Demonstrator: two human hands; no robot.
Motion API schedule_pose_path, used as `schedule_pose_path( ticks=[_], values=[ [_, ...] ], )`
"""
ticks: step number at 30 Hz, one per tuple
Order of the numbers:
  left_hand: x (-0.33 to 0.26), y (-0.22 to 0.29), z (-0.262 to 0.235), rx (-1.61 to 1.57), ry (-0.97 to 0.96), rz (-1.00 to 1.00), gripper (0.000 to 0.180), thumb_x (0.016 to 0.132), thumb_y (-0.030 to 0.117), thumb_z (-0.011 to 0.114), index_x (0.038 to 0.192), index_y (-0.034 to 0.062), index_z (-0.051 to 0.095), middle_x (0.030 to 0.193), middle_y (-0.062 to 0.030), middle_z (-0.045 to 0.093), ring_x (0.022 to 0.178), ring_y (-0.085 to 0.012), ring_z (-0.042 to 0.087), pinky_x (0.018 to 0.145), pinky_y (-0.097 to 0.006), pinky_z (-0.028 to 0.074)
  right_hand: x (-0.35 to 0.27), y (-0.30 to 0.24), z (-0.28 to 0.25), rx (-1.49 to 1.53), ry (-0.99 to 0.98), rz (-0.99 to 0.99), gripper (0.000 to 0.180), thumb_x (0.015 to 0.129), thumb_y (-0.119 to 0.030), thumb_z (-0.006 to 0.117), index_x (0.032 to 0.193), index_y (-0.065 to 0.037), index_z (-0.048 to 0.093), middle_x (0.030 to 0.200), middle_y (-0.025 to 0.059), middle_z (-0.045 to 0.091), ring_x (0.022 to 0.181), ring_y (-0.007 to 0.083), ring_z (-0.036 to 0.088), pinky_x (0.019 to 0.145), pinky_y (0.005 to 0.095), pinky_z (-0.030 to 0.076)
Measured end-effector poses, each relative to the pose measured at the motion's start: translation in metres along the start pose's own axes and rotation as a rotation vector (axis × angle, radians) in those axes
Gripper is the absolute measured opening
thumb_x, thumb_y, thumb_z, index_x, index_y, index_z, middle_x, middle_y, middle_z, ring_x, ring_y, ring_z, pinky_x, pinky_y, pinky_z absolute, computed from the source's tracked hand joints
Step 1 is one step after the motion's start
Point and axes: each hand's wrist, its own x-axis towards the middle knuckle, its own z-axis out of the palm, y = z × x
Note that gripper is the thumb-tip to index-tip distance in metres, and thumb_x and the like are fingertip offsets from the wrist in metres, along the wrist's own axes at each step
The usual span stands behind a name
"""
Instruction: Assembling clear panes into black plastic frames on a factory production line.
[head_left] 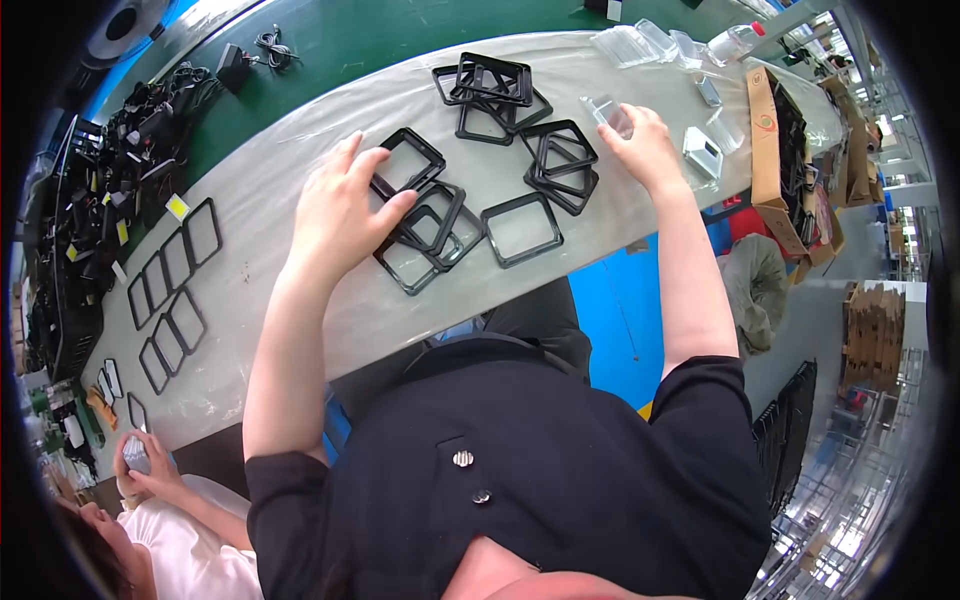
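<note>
My left hand (340, 205) rests on a loose pile of black square plastic frames (430, 230) on the white-covered table (300, 310), fingers spread and touching the top frame. My right hand (645, 145) holds a small clear plastic piece (608, 112) at the far side of the table. More black frames lie stacked between the hands (560, 165) and further back (490, 85). One single frame (522, 228) lies flat near the table's front edge.
A row of black frames (170, 290) lies along the table to the left. Another person in white (170, 500) sits at lower left holding a small object. Clear trays (640, 42), a small white box (702, 150) and a brown cardboard box (775, 160) stand at right.
</note>
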Motion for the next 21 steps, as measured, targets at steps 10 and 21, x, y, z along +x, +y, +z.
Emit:
schedule_pose_path(
  ticks=[10, 21],
  values=[
    [0.028, 0.014, -0.007, 0.067, 0.016, -0.071, 0.068, 0.074, 0.045, 0.074, 0.129, 0.0102, 0.055, 0.118, -0.0105, 0.064, 0.116, -0.0293, 0.054, 0.100, -0.040, 0.043, -0.002, 0.013, -0.011, -0.110, 0.207, -0.143, 0.021, 0.092, -0.021, 0.058, 0.106, -0.011, 0.071, 0.102, 0.0126, 0.067, 0.093, 0.0320, 0.062, 0.086, 0.0426, 0.049],
    [0.000, -0.007, -0.015, -0.340, -0.010, -0.193, 0.068, 0.081, 0.041, 0.064, 0.138, 0.0087, 0.044, 0.119, -0.0189, 0.063, 0.112, -0.0341, 0.060, 0.097, -0.040, 0.046, -0.025, -0.073, -0.031, 0.868, -0.080, 0.123, 0.020, 0.093, -0.015, 0.064, 0.109, -0.003, 0.067, 0.088, 0.0011, 0.067, 0.070, 0.0072, 0.059, 0.065, 0.0242, 0.049]
  ],
)
